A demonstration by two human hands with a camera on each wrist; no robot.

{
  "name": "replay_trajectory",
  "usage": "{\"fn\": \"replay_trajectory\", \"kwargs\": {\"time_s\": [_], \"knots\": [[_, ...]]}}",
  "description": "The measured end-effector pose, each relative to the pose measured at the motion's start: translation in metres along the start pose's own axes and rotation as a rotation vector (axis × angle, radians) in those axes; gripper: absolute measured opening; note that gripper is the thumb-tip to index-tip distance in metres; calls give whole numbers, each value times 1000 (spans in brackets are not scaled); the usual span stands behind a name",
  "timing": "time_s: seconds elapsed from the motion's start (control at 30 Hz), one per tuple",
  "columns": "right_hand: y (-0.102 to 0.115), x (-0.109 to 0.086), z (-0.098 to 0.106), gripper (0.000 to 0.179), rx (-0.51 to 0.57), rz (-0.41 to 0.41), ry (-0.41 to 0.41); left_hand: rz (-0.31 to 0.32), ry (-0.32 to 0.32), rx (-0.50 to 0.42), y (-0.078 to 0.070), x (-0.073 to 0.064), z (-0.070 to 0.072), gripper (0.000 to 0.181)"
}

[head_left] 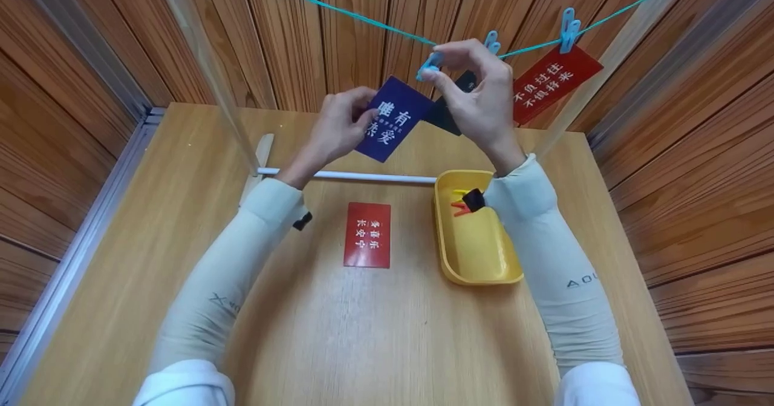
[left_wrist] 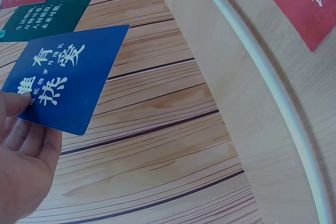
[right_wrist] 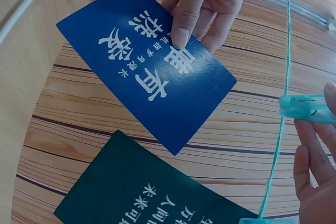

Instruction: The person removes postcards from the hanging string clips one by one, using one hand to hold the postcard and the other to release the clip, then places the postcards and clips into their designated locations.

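Between thumb and fingers, my left hand (head_left: pixel 342 123) pinches a dark blue card (head_left: pixel 396 118) with white characters, held just below the cord. My right hand (head_left: pixel 481 97) pinches a light blue clothespin (head_left: pixel 430 65) that sits at the turquoise cord (right_wrist: pixel 286 51). Partly behind the right hand hangs a dark green card (left_wrist: pixel 50 18), and a second clothespin (head_left: pixel 492 42) shows above it. Farther right, a red card (head_left: pixel 553 85) hangs from another blue clothespin (head_left: pixel 569 31).
A red card (head_left: pixel 367 235) lies on the wooden table (head_left: pixel 375 333). To its right stands a yellow tray (head_left: pixel 444 255) holding red and yellow clothespins. Upright posts (head_left: pixel 208 73) hold the cord, and a white rod (head_left: pixel 375 177) runs low across the table.
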State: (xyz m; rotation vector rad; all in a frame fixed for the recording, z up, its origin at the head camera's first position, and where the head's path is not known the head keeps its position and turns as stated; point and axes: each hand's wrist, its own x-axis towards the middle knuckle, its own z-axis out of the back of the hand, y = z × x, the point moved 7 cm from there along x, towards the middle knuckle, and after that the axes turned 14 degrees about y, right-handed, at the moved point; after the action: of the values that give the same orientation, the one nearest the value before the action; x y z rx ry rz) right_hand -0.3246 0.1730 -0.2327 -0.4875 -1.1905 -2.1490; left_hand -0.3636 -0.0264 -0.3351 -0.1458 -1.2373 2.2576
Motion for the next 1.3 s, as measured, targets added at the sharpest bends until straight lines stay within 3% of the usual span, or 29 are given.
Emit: {"fn": "replay_trajectory", "kwargs": {"time_s": [0.33, 0.73, 1.03, 1.3], "knots": [[-13, -14, -10, 40, 86, -71, 67, 31, 0, -4, 7, -4, -5, 29], [-29, -32, -19, 41, 113, -137, 121, 9, -4, -22, 14, -10, -10, 21], [-40, -46, -28, 41, 87, -210, 206, 103, 24, -64, 28, -15, -20, 25], [-47, -54, -31, 41, 90, -168, 244, 145, 2, -93, 35, -18, -19, 27]]}}
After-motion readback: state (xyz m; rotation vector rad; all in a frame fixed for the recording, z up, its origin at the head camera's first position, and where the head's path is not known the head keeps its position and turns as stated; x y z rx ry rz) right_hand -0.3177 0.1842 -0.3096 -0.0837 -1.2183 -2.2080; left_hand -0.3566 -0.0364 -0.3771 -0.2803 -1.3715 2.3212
